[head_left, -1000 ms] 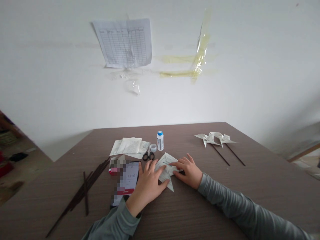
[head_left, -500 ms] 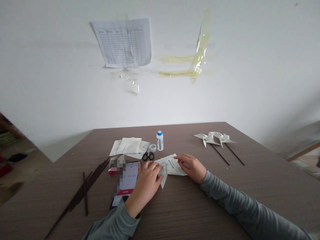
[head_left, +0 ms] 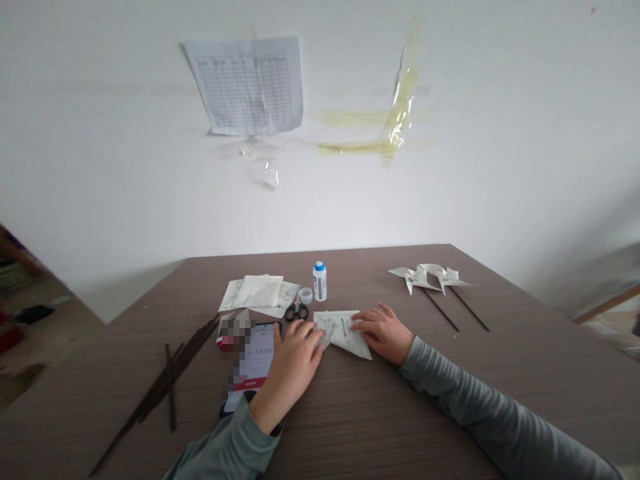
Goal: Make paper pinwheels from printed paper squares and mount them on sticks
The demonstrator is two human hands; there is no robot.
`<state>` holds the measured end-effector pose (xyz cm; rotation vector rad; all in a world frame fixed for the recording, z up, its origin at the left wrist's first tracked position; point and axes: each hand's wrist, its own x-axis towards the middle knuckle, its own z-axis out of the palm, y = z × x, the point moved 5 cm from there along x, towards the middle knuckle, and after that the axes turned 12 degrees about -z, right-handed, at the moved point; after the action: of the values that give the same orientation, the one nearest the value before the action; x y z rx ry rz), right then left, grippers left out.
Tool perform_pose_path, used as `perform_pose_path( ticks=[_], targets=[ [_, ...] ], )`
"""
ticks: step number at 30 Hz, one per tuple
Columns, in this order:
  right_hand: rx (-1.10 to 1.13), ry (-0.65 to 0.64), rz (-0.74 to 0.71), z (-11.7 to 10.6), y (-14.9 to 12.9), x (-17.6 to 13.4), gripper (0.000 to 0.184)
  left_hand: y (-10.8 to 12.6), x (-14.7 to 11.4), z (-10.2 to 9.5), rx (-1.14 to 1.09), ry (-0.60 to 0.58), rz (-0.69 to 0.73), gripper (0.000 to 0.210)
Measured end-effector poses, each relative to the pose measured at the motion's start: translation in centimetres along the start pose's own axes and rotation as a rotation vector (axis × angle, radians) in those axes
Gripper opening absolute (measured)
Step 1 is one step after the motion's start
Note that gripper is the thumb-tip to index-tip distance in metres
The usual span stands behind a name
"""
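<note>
A folded sheet of printed paper (head_left: 340,331) lies on the table between my hands, with one corner pointing down toward me. My left hand (head_left: 296,353) rests on its left edge, fingers stretched out and spread. On the right edge lie the fingertips of my right hand (head_left: 384,332), also extended. Just beyond the paper are black-handled scissors (head_left: 297,311), a small roll of clear tape (head_left: 306,295) and a white bottle with a blue cap (head_left: 320,283). Partly behind my left hand is a phone (head_left: 257,353) with a timer on its screen.
Two paper pinwheels (head_left: 417,277) on dark sticks lie at the back right. Several loose dark sticks (head_left: 160,387) are at the left. A stack of paper sheets (head_left: 257,293) sits left of the scissors, above a small red-and-white box (head_left: 231,332). The table (head_left: 500,387) meets a wall behind.
The paper has turned and flattened between my hands; its lower point has moved from near my left hand to the right. My hands have barely shifted.
</note>
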<state>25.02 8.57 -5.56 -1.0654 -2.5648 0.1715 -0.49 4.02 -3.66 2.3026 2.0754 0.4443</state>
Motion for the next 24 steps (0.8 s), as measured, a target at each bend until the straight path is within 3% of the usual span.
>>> perform_pose_path(
  ticks=[8, 16, 24],
  targets=[
    [-0.081, 0.088, -0.056, -0.4, 0.1, -0.4, 0.033, 0.2, -0.1, -0.4, 0.012, -0.028, -0.01, 0.039],
    [0.01, 0.2, -0.096, 0.8, 1.7, -0.4, 0.035, 0.2, 0.0, -1.0, 0.01, -0.069, -0.049, 0.043],
    [0.128, 0.348, -0.201, -0.5, 3.8, 1.7, 0.045, -0.4, 0.0, -1.1, 0.009, -0.044, -0.065, 0.048]
  ],
)
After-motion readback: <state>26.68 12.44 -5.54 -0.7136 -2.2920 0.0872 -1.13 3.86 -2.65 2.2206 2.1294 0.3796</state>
